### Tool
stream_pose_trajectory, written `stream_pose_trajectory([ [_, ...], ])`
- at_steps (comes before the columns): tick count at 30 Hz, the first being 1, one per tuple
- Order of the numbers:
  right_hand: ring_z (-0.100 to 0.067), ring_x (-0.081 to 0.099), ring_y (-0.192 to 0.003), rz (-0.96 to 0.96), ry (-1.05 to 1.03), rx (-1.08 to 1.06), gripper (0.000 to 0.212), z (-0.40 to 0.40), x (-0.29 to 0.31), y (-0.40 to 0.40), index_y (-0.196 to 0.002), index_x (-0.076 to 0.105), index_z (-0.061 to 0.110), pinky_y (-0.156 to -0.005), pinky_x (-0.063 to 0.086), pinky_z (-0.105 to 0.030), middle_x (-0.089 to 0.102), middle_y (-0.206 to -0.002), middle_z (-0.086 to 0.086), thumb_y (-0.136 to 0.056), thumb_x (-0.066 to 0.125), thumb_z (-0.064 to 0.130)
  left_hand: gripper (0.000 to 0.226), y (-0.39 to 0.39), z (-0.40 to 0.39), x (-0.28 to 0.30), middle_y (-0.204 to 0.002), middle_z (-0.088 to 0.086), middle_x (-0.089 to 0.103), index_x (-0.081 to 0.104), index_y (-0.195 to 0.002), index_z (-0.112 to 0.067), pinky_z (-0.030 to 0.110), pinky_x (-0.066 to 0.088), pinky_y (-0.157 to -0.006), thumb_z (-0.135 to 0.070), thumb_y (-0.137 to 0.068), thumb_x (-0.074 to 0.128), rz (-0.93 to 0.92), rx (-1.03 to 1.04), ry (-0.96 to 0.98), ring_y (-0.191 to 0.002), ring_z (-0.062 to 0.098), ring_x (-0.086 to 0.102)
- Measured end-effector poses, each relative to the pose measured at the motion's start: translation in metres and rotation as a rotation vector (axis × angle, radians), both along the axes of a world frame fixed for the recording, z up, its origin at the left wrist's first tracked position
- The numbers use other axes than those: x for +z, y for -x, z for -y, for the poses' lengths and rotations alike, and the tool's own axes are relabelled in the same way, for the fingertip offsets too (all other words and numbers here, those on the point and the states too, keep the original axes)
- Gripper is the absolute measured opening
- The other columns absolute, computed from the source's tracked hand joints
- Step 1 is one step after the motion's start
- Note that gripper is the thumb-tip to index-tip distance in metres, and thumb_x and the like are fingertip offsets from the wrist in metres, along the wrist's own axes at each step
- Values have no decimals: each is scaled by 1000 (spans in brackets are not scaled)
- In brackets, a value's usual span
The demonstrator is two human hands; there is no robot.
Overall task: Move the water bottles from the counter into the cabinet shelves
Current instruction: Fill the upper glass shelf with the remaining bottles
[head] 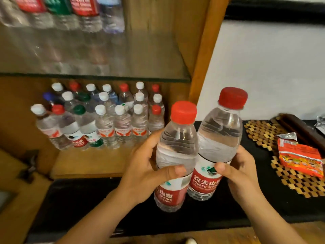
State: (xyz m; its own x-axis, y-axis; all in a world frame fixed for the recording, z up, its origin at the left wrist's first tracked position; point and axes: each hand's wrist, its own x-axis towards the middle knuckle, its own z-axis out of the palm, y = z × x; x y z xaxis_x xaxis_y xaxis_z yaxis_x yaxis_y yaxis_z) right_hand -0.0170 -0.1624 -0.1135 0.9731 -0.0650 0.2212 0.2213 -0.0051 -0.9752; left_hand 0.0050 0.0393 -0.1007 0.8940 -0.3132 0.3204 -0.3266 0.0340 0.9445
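Two clear water bottles with red caps and red labels are held side by side above the black counter (88, 199). My left hand (146, 171) grips the left bottle (177, 148) round its middle. My right hand (241, 175) grips the right bottle (219, 138), thumb on its label. To the left is the open wooden cabinet (198, 59). Its lower shelf (91, 164) holds several bottles (105, 117) with white, red, green and blue caps. The glass upper shelf (105, 74) carries several more bottles (70, 13), blurred.
A woven wooden mat (290, 178) lies on the counter at the right, with a red snack packet (299, 155) on it. A dark wooden object (304, 131) lies behind them. A white wall stands behind the counter. The front of the lower shelf shows bare wood.
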Motion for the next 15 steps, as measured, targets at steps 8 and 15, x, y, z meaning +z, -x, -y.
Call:
stream_pose_trajectory([
  [8, -9, 70, -87, 307, -103, 56, 48, -104, 100, -8, -95, 71, 34, -67, 55, -20, 73, -95, 12, -54, 77, 58, 55, -10, -87, 104, -96, -17, 71, 60, -107, -28, 17, 52, -71, -62, -65, 67, 308, 82, 86, -91, 6, 68],
  [15, -20, 70, -91, 376, -91, 28, 46, -143, 172, -37, -97, 70, 27, -68, 55, -23, 73, -99, 1, -59, 77, 50, 53, -38, -121, 176, -92, -12, 71, 60, -107, -19, 41, 57, -73, -55, -67, 64, 473, 248, 32, -86, 10, 69],
])
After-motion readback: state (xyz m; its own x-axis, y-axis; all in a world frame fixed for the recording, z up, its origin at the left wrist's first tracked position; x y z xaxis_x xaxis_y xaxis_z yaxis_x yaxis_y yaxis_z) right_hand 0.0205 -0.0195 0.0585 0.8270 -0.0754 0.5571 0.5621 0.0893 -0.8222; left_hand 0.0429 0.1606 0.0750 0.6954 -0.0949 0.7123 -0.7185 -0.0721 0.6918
